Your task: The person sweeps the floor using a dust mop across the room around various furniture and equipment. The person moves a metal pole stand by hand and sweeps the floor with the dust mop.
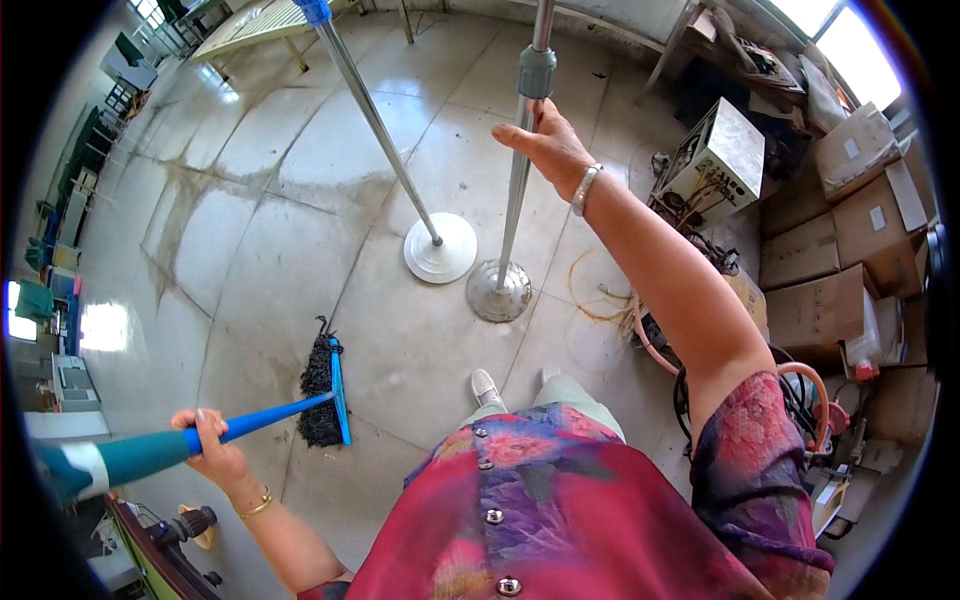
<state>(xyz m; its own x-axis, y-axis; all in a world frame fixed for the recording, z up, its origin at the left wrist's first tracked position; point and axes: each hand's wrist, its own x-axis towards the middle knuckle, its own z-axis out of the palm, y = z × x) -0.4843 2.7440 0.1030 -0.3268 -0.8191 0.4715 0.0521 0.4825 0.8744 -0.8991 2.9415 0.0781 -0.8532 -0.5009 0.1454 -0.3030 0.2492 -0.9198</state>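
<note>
My left hand (214, 447) is closed around the blue handle of a floor mop (322, 395). Its head, a blue bar with dark shaggy fringe, lies on the floor ahead and to the left. The handle's thicker teal end runs toward the left rim. Out in front, my right hand (548, 142) is at a metal pole stand (512, 200), just below its grey collar. The thumb crosses the front of the pole; the other fingers are partly hidden beside it. A second metal pole (385, 135) rises from a white round base (440, 248) to the left.
Tiled floor (390, 330) with dark stains spreads around my feet. To the right are a metal box-shaped machine (715, 160), hoses (655, 345) and stacked cardboard boxes (815, 310). A slatted bench (262, 30) stands at the far left. Dark furniture (150, 550) is at the lower left.
</note>
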